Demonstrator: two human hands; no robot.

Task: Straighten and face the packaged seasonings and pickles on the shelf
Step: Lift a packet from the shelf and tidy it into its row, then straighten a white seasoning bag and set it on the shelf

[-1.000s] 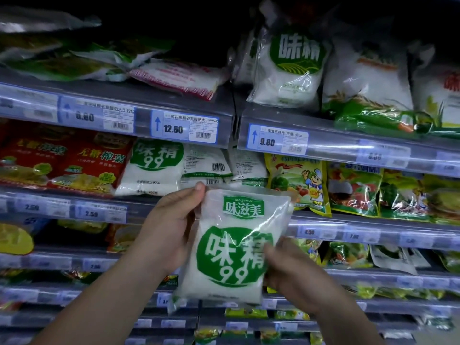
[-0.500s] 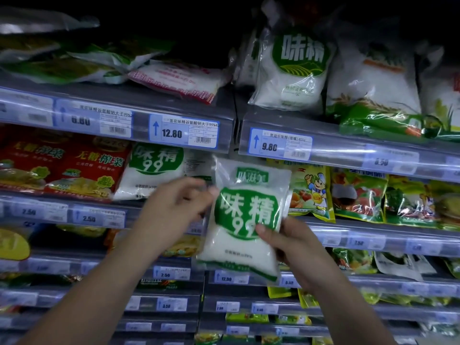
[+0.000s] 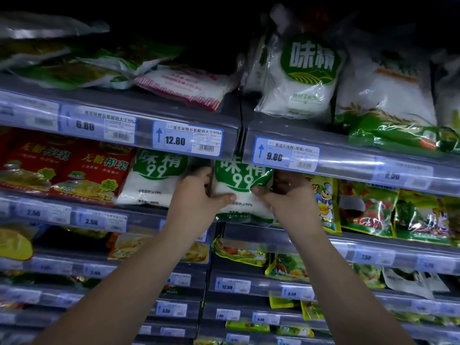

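Under the 12.80 tag (image 3: 187,139), my left hand (image 3: 196,197) and right hand (image 3: 286,195) pinch the MSG bag (image 3: 239,185) at its sides — label outward — so it can stand on the shelf lip (image 3: 311,236) beside its twin (image 3: 151,180).

Price labels everywhere here. The easiest one to read is the blue-bordered white price tag marked 12.80 (image 3: 188,140), with an up arrow and a barcode on it. Just left of it on the same clear plastic rail (image 3: 146,120) there's a similar tag reading 6.80 (image 3: 97,124). To its right, past the dark vertical seam between the two bays (image 3: 241,115), is a 9.80 tag (image 3: 286,154). Below and to the left of the 12.80 sits a 2.50 tag (image 3: 102,220). Well below it are a 12.00 tag (image 3: 232,286) and a 3.50 tag (image 3: 171,310). The rest are too blurry to read.
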